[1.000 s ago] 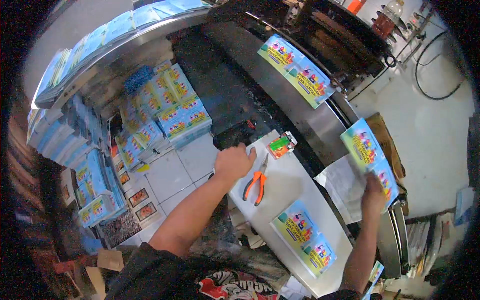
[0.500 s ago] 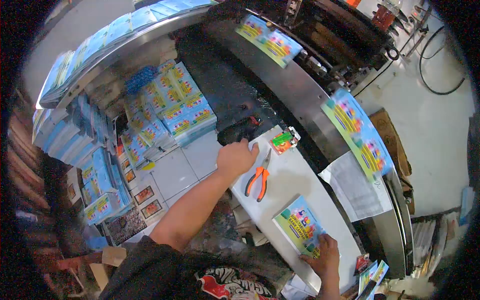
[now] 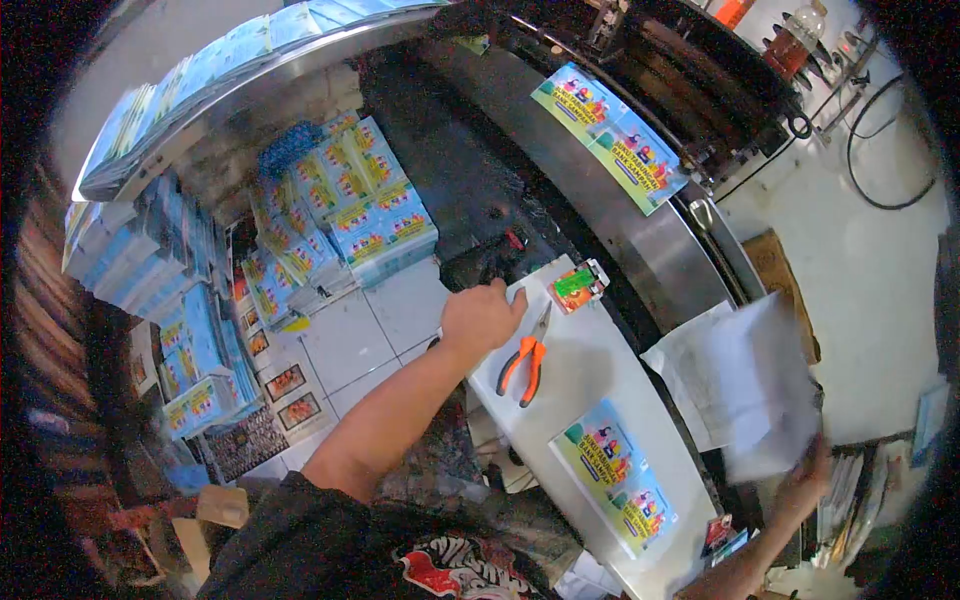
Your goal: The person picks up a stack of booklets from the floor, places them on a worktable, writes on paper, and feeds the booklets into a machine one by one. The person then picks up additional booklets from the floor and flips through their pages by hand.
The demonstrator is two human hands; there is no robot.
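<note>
My left hand (image 3: pixel 484 318) rests on the far left edge of a white table, holding nothing, its thumb apart from the partly hidden fingers. Beside it lie pliers (image 3: pixel 522 370) with orange and black handles and a small orange and green packet (image 3: pixel 575 288). My right hand (image 3: pixel 812 470), smeared by motion, is at the lower right, at the bottom edge of a blurred, mostly white sheet (image 3: pixel 762 385); its fingers seem closed on that edge. A blue and yellow printed cover sheet (image 3: pixel 615 475) lies face up on the table.
Another printed cover (image 3: pixel 610 138) lies on the curved metal conveyor (image 3: pixel 690 240) beside the dark machine. White paper (image 3: pixel 685 365) hangs near the conveyor's lower end. Stacks of printed covers (image 3: pixel 385 225) stand on the tiled floor, and more (image 3: pixel 215 60) line the shelf at upper left.
My right hand has left the cover on the table and moved right to the blurred sheet. The cover lower on the conveyor is gone from there; the upper one has slid down. My left hand stays put.
</note>
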